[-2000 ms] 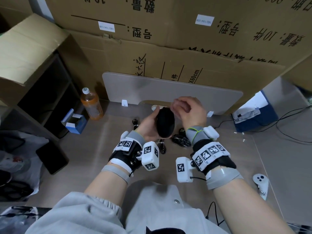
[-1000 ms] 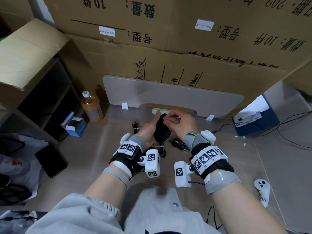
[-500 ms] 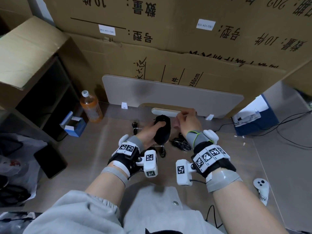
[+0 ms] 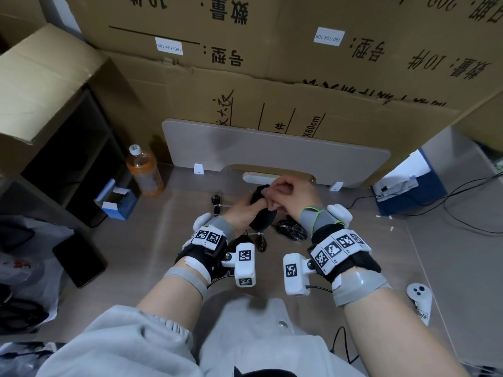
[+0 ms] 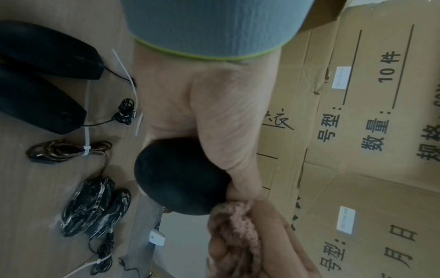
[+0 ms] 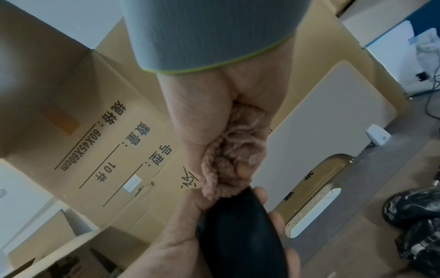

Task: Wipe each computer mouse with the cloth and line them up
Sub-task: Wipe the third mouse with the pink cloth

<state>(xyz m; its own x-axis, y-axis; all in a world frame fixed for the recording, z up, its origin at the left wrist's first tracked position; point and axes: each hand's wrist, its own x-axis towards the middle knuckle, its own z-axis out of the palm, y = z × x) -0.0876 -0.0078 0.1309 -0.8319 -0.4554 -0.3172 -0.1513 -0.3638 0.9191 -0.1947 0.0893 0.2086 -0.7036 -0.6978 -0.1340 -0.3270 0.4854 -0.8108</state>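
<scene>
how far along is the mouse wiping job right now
Partly done, as far as the views show. Two black mice lie side by side on the floor, which looks like the start of the line. In hand: the left hand grips a black mouse while the right hand rubs it with a bunched pinkish cloth. Left: the plastic-wrapped mice on the floor look untouched.

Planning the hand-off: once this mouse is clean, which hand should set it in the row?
Left. The left hand already grips the black mouse; the right hand is bunched round the cloth.
</scene>
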